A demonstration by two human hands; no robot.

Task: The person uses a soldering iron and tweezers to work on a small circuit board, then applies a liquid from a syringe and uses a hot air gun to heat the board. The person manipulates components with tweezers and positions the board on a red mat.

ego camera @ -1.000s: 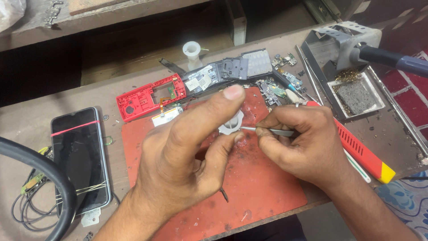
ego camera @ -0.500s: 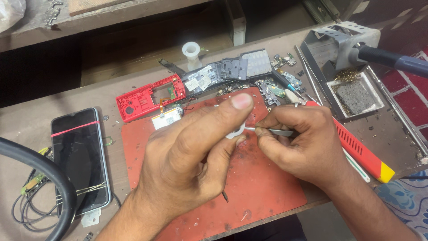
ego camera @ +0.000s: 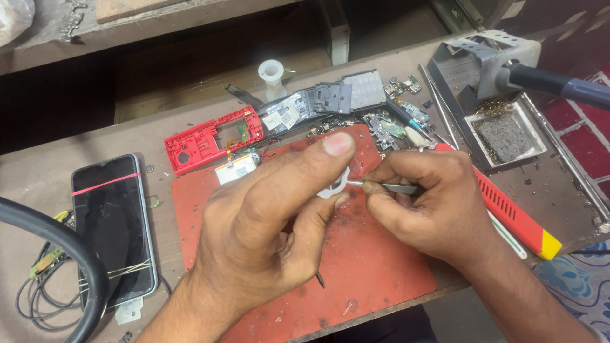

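My left hand point(ego camera: 273, 222) pinches a small white round part point(ego camera: 335, 183) between thumb and forefinger, just above the red work mat point(ego camera: 375, 273). My right hand point(ego camera: 426, 203) grips thin metal tweezers point(ego camera: 387, 187) whose tip touches the white part from the right. Most of the white part is hidden by my fingers.
A red phone frame point(ego camera: 203, 136), grey phone parts point(ego camera: 330, 98) and small circuit pieces point(ego camera: 400, 121) lie behind the mat. A black phone with rubber bands point(ego camera: 111, 222) lies left, near wires. A soldering iron stand point(ego camera: 495, 70), sponge tray point(ego camera: 505, 136) and red tool point(ego camera: 515, 213) sit right.
My left hand's forefinger has shifted slightly over the white part; both hands stay together above the mat.
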